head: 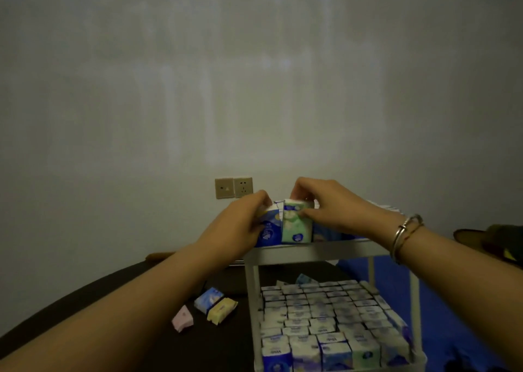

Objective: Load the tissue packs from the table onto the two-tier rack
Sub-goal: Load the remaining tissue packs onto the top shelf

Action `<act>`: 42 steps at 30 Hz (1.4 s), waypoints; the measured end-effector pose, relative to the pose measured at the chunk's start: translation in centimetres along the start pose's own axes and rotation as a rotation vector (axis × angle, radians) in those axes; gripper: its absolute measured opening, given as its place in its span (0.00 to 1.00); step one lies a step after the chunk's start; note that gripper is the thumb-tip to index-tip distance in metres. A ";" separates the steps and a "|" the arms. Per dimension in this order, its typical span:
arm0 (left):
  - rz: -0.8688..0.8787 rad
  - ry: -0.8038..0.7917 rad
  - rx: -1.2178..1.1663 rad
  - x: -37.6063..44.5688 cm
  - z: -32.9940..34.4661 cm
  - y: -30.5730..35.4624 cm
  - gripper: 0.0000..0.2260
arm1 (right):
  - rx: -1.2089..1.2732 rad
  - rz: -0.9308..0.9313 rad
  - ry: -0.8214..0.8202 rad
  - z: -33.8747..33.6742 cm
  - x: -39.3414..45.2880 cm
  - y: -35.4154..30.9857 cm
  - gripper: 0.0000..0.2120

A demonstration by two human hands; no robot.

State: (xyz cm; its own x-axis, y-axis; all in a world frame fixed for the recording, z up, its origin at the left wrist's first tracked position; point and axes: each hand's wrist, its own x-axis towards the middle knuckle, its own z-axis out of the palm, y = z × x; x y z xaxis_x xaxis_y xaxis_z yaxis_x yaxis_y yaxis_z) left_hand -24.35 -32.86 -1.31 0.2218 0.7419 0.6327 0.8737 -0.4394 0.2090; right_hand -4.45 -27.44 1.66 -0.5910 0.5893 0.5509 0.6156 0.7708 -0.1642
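A white two-tier rack [314, 252] stands on the dark table [220, 346]. Its lower tier is packed with several upright tissue packs [325, 318]. On the upper tier's left end, my left hand [243, 221] grips a blue tissue pack [268, 230]. Right beside it, my right hand [331, 204] pinches the top of a green tissue pack [295, 227] standing upright. More packs on the upper tier sit behind my right hand, mostly hidden. Three loose packs lie on the table left of the rack: pink [182, 319], blue [209, 299] and yellow [222, 311].
A double wall socket [233, 187] is on the grey wall behind the rack. A blue surface [396, 281] lies to the right of the table. A dark object [492, 241] sits at the far right edge. A bracelet [404, 236] is on my right wrist.
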 end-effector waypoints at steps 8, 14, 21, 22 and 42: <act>0.045 0.090 0.132 -0.3 1.5 -0.2 0.12 | -0.262 -0.089 0.041 0.8 0.5 -0.3 0.09; 0.013 -0.072 0.210 -0.2 2.7 -1.2 0.14 | -0.374 -0.066 -0.040 2.2 -0.3 -0.1 0.12; -0.015 -0.128 0.069 -0.9 1.7 -1.7 0.17 | -0.450 -0.072 -0.082 2.5 -1.4 0.3 0.20; -0.023 -0.110 0.062 -1.2 1.9 -1.8 0.18 | -0.422 -0.086 -0.034 2.8 -1.9 0.2 0.21; -0.672 0.029 -0.103 -16.9 4.3 -16.5 0.21 | 0.042 -0.135 -0.259 25.5 -2.7 -9.0 0.14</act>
State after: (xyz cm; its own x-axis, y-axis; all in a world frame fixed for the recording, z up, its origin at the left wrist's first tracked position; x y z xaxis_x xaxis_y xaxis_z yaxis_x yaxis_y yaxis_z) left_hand -40.71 -35.99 -18.67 -0.3673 0.8577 0.3599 0.7716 0.0649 0.6328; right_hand -21.76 -29.80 -19.22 -0.7831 0.5186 0.3434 0.5034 0.8527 -0.1398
